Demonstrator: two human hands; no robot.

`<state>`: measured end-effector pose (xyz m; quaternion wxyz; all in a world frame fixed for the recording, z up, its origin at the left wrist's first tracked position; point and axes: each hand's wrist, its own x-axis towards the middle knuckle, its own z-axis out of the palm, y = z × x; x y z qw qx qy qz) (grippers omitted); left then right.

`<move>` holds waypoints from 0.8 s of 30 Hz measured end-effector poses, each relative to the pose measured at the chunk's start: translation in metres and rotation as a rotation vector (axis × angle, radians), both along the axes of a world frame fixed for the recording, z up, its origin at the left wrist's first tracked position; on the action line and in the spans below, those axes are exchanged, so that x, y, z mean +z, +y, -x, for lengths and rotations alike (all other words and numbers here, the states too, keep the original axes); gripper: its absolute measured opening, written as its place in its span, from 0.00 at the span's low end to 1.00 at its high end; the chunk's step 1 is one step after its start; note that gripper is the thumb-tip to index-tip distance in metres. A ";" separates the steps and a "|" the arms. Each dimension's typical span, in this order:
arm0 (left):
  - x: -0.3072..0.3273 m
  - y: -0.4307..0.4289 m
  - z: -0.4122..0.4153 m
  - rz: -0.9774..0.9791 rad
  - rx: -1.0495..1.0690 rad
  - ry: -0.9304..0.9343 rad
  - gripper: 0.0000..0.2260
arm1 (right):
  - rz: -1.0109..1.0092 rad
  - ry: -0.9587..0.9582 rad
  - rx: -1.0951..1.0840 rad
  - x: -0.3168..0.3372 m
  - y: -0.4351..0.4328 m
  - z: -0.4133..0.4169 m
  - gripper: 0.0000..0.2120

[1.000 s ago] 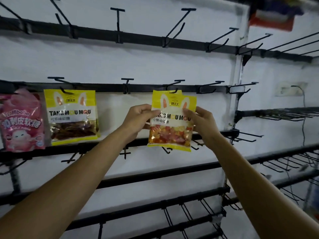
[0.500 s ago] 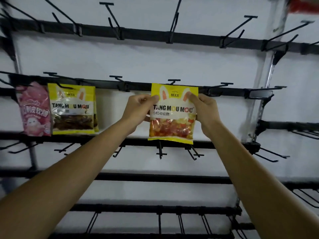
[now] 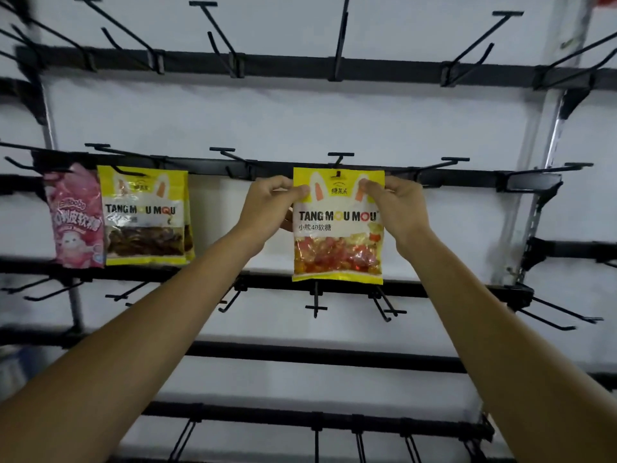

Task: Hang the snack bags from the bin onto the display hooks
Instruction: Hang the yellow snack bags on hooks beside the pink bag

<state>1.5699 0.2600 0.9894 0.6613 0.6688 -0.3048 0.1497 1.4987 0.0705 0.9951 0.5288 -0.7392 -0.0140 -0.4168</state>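
A yellow gummy bag [image 3: 338, 225] with rabbit ears and red and yellow sweets hangs upright in front of the second rail. My left hand [image 3: 270, 203] pinches its upper left edge and my right hand [image 3: 397, 203] pinches its upper right edge. The bag's top hole sits at the black display hook [image 3: 340, 158] in the middle of that rail; the hook's tip shows through the hole. To the left, a second yellow bag [image 3: 145, 215] with dark sweets and a pink bag [image 3: 76, 217] hang from hooks on the same rail.
Black rails with several bare hooks cross the white wall above, below and to both sides, such as the bare hook [image 3: 444, 165] just right of my hands. A metal upright [image 3: 547, 155] stands at the right. The bin is out of view.
Both hands lifted the yellow gummy bag up to the middle hook, so its hole now meets the hook tip. The view has swung to face the rack squarely.
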 end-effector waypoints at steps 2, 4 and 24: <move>-0.006 -0.002 -0.008 0.011 -0.006 0.024 0.06 | 0.023 0.016 -0.023 -0.001 -0.004 -0.005 0.15; -0.011 -0.005 -0.017 0.013 -0.005 0.039 0.09 | 0.049 0.010 -0.027 -0.001 -0.005 -0.010 0.16; -0.055 -0.037 -0.094 0.016 0.061 0.042 0.12 | 0.045 0.065 -0.310 -0.060 -0.031 -0.072 0.12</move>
